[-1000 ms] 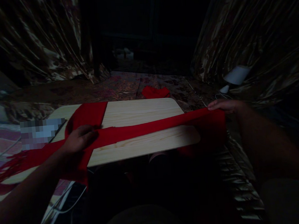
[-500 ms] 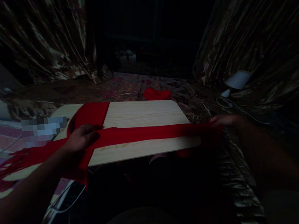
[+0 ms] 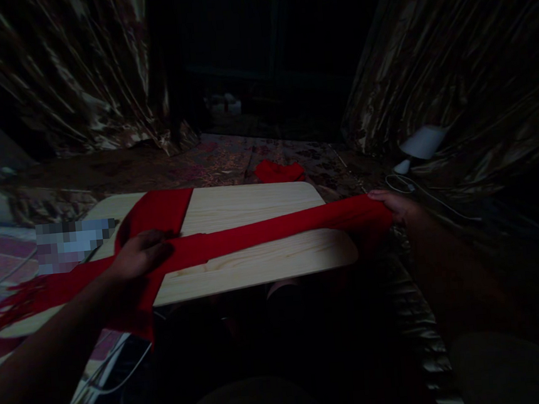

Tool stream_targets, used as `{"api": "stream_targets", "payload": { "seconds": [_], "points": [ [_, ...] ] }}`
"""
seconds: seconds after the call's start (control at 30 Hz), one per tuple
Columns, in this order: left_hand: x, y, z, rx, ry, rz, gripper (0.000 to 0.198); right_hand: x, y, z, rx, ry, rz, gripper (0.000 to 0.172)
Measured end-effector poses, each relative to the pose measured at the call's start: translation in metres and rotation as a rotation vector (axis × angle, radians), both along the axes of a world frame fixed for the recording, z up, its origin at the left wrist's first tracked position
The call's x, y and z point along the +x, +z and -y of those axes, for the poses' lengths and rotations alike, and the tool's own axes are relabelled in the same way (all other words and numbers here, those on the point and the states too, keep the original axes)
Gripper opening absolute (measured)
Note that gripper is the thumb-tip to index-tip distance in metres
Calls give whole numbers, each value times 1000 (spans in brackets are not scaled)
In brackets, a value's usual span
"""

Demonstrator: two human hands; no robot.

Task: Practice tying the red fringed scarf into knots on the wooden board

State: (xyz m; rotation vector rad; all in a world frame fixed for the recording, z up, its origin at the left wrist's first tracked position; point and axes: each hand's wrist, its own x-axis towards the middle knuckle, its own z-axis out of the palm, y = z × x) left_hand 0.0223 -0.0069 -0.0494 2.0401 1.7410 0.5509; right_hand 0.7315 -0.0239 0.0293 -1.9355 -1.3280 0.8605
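Observation:
A red scarf (image 3: 262, 229) with a fringed end at the left lies across a pale wooden table (image 3: 245, 199). Another band of it crosses the tabletop from the back edge to the front edge, where it hangs down. At the crossing, my left hand (image 3: 144, 252) rests on the cloth with its fingers curled closed on it. Past the table's right edge, my right hand (image 3: 391, 202) grips the scarf's other stretch between thumb and fingers, pulling it taut and slanting upward. Some cloth droops in shadow below that hand.
Behind the table lies a crumpled red cloth (image 3: 279, 171) on a patterned covering. A small white lamp (image 3: 423, 142) with a cable stands at the right. Patterned curtains (image 3: 102, 72) hang on both sides. White cables (image 3: 129, 381) run at the lower left. A blurred-out patch covers something on the left.
My right hand has risen and moved slightly left, so the stretch of scarf now slants up instead of lying level. The left hand stays on the crossing.

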Motion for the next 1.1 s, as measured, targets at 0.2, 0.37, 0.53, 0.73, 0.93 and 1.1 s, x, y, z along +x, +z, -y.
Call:
{"api": "stream_targets", "payload": {
  "seconds": [0.2, 0.37, 0.53, 0.73, 0.93, 1.1],
  "points": [
    [10, 13, 8, -28, -20, -59, 54, -38, -23, -20, -57, 63, 618, 14],
    [15, 18, 12, 18, -67, -113, 61, -125, -29, -25, 250, 282, 643, 19],
    [18, 20, 17, 75, -73, -168, 56, -200, -32, -18, 139, 736, 485, 15],
    [27, 27, 25, 261, -174, -333, 51, -221, -27, -19, 79, 887, 607, 26],
    [71, 47, 30, 219, -320, -279, 49, -236, -18, -18, -48, 921, 666, 28],
    [116, 53, 25, 159, -456, -192, 50, -241, -11, -22, -59, 966, 686, 11]
  ]
}}
